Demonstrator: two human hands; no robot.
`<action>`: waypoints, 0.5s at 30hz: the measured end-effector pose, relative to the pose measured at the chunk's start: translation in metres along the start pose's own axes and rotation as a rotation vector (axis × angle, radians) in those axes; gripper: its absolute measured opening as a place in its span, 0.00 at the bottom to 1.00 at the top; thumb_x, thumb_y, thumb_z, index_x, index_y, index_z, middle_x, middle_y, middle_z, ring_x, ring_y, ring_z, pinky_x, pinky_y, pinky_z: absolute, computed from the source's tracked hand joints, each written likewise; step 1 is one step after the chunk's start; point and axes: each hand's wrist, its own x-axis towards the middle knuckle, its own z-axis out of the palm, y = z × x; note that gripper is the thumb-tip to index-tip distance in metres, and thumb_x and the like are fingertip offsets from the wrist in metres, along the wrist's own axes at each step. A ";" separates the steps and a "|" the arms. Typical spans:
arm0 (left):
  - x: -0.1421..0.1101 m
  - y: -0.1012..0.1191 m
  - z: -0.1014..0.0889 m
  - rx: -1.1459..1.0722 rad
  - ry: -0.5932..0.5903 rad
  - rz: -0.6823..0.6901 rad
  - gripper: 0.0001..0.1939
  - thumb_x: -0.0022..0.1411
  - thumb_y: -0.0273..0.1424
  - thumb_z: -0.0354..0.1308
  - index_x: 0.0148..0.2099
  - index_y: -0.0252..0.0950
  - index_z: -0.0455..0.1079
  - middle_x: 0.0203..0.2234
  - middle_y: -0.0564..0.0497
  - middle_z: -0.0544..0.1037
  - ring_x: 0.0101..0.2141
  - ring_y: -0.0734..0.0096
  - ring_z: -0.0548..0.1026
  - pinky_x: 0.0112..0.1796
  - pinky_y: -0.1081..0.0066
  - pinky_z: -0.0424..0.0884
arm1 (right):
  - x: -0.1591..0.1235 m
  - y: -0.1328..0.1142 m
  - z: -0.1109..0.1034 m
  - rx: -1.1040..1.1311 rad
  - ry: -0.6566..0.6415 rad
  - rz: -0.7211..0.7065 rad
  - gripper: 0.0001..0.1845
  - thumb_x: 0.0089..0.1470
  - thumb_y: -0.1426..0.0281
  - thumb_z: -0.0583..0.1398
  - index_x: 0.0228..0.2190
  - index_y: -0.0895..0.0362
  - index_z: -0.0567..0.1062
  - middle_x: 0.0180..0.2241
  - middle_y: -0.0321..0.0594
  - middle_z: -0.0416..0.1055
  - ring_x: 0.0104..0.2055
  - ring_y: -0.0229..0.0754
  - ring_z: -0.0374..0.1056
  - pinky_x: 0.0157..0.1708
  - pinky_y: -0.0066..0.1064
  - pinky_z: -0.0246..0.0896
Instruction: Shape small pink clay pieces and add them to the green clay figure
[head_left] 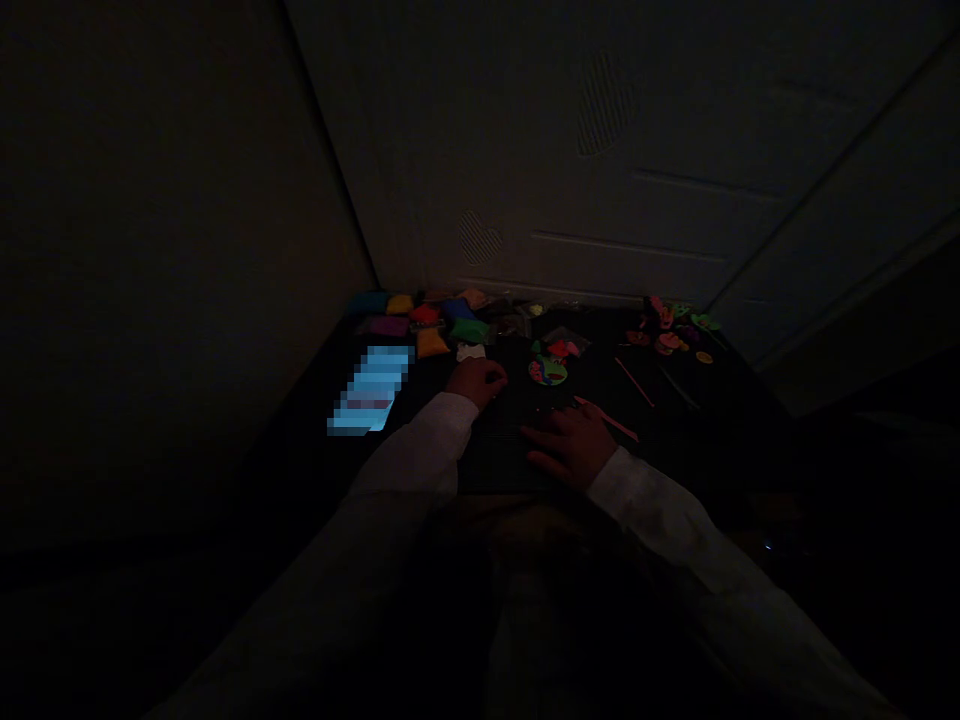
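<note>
The scene is very dark. My left hand (477, 383) is over the black tabletop, its fingers curled in towards the thumb; whatever may be between them is too small and dim to make out. Just behind it lies a small white piece (471, 352). My right hand (574, 443) rests palm down with its fingers stretched out and apart. Close to it are a pink flat stick, perhaps a modelling tool (622, 430), and tiny pale bits (538, 410). Beyond both hands sits a round green piece (548, 372) with pink, blue and red parts on it.
A lit phone (373, 390) lies at the left. Along the back are several coloured packets, one green (469, 330) and one orange (431, 342). Small colourful figures (667, 343) and a thin pink stick (634, 382) lie to the right. A pale panel (585, 200) rises behind the table.
</note>
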 end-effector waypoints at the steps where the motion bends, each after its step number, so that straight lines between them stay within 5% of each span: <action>1: 0.000 0.000 0.000 0.000 0.001 0.000 0.09 0.48 0.32 0.51 0.31 0.35 0.70 0.28 0.50 0.73 0.33 0.69 0.68 0.37 0.71 0.62 | 0.002 -0.002 0.000 -0.004 0.000 0.007 0.24 0.51 0.53 0.44 0.47 0.47 0.62 0.40 0.41 0.63 0.40 0.42 0.56 0.42 0.41 0.37; 15: 0.000 0.002 -0.002 0.014 0.002 -0.006 0.09 0.49 0.32 0.51 0.31 0.36 0.71 0.28 0.51 0.73 0.34 0.70 0.68 0.37 0.71 0.63 | 0.005 -0.006 -0.003 0.010 0.005 0.043 0.24 0.52 0.54 0.44 0.47 0.50 0.63 0.40 0.41 0.64 0.40 0.43 0.55 0.42 0.41 0.38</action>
